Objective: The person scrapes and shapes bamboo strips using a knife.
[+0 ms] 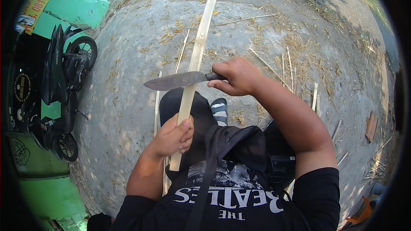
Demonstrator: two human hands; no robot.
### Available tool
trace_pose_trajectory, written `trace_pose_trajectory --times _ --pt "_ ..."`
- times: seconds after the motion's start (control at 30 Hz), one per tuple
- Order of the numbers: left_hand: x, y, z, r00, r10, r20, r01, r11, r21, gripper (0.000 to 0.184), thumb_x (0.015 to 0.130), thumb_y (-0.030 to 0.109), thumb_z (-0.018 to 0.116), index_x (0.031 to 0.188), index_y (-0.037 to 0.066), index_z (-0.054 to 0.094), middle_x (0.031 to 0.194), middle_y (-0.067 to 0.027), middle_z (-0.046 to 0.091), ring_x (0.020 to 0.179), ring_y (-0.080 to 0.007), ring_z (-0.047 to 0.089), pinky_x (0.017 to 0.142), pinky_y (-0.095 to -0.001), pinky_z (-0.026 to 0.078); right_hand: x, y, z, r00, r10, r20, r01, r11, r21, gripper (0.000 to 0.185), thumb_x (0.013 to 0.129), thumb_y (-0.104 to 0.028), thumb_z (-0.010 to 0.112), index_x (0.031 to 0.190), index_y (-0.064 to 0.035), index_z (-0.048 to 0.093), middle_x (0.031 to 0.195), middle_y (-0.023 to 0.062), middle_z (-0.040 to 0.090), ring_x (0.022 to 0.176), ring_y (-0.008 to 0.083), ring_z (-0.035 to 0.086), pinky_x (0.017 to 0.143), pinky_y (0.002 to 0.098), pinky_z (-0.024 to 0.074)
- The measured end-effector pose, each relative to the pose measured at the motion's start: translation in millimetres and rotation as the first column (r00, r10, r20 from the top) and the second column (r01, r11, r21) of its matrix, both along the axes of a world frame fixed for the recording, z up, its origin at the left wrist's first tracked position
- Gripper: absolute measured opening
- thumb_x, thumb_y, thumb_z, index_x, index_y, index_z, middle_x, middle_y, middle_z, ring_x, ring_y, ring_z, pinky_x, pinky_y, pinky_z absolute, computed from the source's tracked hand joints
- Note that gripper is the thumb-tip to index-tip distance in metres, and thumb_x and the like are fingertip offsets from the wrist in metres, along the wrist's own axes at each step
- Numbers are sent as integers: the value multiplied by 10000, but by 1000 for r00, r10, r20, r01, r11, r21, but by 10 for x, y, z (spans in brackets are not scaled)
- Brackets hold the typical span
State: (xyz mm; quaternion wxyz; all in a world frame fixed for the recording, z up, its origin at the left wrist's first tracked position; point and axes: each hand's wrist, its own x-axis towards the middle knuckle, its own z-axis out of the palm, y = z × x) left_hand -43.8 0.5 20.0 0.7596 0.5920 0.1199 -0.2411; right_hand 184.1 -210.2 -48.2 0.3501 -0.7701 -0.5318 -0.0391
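A long, pale bamboo strip runs from the top of the view down toward my chest. My left hand is wrapped round it near its lower end. In my right hand is the dark handle of a broad-bladed knife. The blade points left and lies across the strip, above my left hand. Whether the edge bites into the strip cannot be made out. My knee in dark cloth is beneath the strip.
A motorcycle stands at the left by a green wall. Thin bamboo pieces and dry leaves lie on the grey concrete ground. A brown block is at the right. My sandalled foot is below the knife.
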Motion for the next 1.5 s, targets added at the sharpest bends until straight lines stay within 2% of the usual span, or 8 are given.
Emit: trace_pose_trajectory --times 0.4,0.5,0.73,0.83,1.07,1.13,1.27,1.5 --pt "-54 41 23 1000 -5 -4 5 1000 -22 250 1152 335 424 1058 105 445 696 8 380 491 -84 371 457 -266 397 -23 8 0 1000 16 1 -16 1000 14 473 985 -549 641 887 -89 585 709 157 636 703 429 657 629 527 506" --pt "-48 60 86 1000 -8 -3 8 1000 -28 254 1154 331 420 1038 105 438 701 8 387 502 -85 381 464 -264 395 247 -92 -118 986 -141 -93 142 990 2 473 992 -533 637 892 -73 591 708 173 633 706 437 651 623 528 497" --pt "-52 61 74 999 -10 30 10 1000 13 259 1153 334 421 1032 105 435 701 6 389 504 -86 385 464 -268 395 -61 37 32 1000 3 9 -3 1000 24 460 985 -534 652 885 -89 588 660 153 617 686 432 656 612 532 497" --pt "-87 36 65 999 -46 18 46 999 13 262 1150 346 428 1047 105 439 695 5 385 492 -87 376 456 -269 394 227 -75 0 970 -202 -139 202 979 -12 463 990 -532 644 897 -80 601 682 167 626 693 441 653 619 540 492" --pt "-87 50 102 999 -37 3 37 999 -37 271 1158 310 408 982 105 415 711 12 405 526 -81 399 476 -262 393 -2 -2 -13 1000 1 14 -2 998 64 485 979 -546 650 888 -75 580 704 162 634 702 434 651 621 533 492" --pt "-117 86 114 999 -40 -19 38 996 -79 262 1158 311 410 995 105 426 710 12 404 529 -82 398 477 -262 391 167 -77 -25 971 -176 -160 181 983 19 475 982 -538 650 899 -73 595 706 171 635 706 440 649 628 525 497" --pt "-122 134 81 999 8 -46 -12 997 -82 248 1156 315 416 1029 104 450 712 14 402 532 -84 391 478 -265 385 225 -150 -52 967 -231 -105 227 973 -50 447 1000 -509 639 906 -74 602 717 189 641 728 448 657 644 534 499" --pt "-84 176 -25 1000 11 -24 -14 995 -96 240 1156 322 416 1096 100 484 725 15 407 540 -84 384 492 -263 381 225 -207 -64 972 -183 -148 207 963 172 412 1037 -427 629 886 -45 584 678 160 556 614 361 575 596 442 452"
